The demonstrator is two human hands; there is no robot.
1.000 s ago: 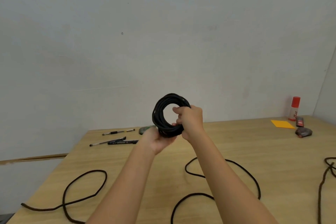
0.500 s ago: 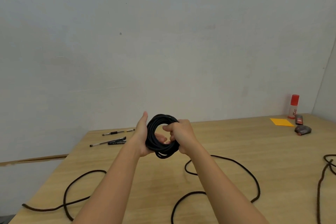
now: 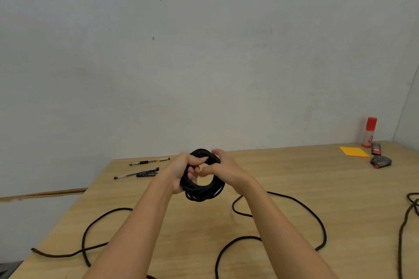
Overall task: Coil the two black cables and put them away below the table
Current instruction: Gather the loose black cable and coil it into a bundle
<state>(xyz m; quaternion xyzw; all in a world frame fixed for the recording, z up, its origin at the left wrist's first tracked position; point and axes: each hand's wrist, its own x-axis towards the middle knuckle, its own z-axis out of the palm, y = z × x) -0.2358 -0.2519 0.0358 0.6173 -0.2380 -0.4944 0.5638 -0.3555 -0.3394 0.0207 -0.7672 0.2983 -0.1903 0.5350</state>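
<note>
Head view: two bare forearms reach forward over a light wooden table (image 3: 294,176) that stands against a pale wall.
Coil: a tight round coil of black cable (image 3: 204,192) is held upright in the air above the far middle of the table, its ring facing the camera.
Left hand: the left hand (image 3: 181,171) is wrapped round the coil's left side, with the fingers curled through the ring and the thumb lying across the top.
Right hand: the right hand (image 3: 226,172) clasps the coil's right side, thumb reaching into the opening and fingers over the far rim; blur hides the fingertips.
Loose cable: a loose black cable (image 3: 325,235) lies on the table in wide loops to either side of the arms; I cannot tell whether it joins the coil.
Right edge: a second black strand (image 3: 400,233) runs down the tabletop.
Far left: a silver-and-black pen (image 3: 149,161), a clear pen (image 3: 136,174) and a black marker (image 3: 147,174).
Far right corner: a red-capped white glue stick (image 3: 369,131), an orange paper sheet (image 3: 353,151) and a small dark lump (image 3: 382,162).
</note>
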